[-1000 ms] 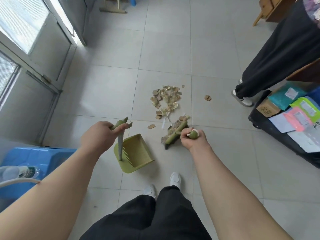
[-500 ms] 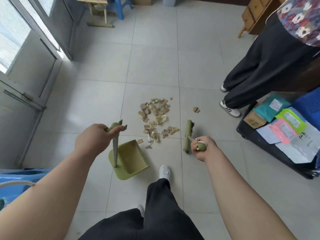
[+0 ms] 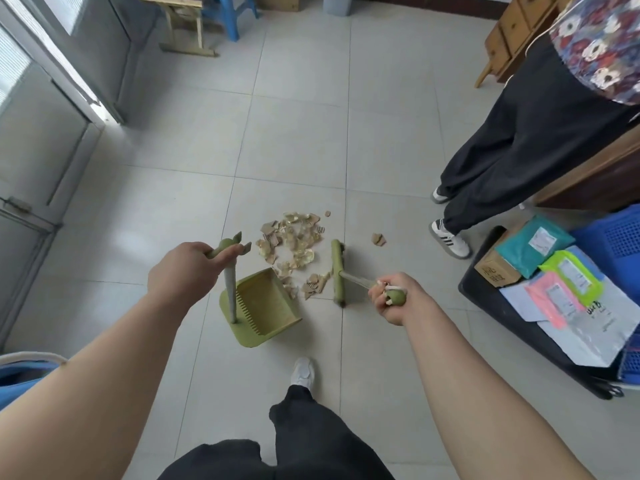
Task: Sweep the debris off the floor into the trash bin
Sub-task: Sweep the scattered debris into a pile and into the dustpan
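Both hands (image 3: 187, 271) same grip; broom (image 3: 336, 271) now right of debris (image 3: 294, 244).

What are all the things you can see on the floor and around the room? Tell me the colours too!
Dustpan: one, green, on the floor by the debris.
Broom: one, green, right of the debris.
Debris pile: one, tan scraps, centre floor.
Stray scrap: one, tan, right of the broom.
Parcels: several, teal, green, pink, grey, at right.
Stool: one, blue, top.
Wooden drawers: one, brown, top right.
Bystander: one, black trousers, right.
Left hand: on the dustpan handle.
Right hand: on the broom handle.
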Motion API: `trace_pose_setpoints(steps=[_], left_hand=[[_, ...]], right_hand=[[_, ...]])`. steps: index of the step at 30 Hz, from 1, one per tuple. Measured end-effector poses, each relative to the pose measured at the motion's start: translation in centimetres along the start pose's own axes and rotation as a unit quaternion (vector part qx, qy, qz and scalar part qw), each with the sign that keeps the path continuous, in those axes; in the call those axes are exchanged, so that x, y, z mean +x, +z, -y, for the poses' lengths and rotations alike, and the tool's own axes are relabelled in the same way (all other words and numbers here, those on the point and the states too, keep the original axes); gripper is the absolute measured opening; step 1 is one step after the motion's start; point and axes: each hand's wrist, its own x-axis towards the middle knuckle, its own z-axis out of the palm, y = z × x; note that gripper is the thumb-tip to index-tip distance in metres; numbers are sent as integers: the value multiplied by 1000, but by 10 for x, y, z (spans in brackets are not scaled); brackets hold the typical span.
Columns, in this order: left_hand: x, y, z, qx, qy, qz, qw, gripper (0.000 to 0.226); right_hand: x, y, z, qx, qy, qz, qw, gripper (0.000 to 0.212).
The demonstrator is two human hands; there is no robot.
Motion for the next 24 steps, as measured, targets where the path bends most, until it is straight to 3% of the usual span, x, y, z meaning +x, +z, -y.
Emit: trace_pose_setpoints(steps=[13, 17, 21, 24], left_hand=[[50, 1, -41, -4, -13, -15, 1000, 70], [63, 0, -38, 3, -31, -27, 999, 75], [73, -3, -32, 1, -49, -35, 998, 72], [77, -4, -25, 1, -53, -37, 998, 73]], right_hand=[[46, -25, 105, -50, -80, -132, 987, 23], [71, 3, 124, -69, -78, -135, 985, 23], [93, 52, 123, -116, -92, -138, 979, 40], [98, 85, 117, -164, -88, -129, 974, 31]])
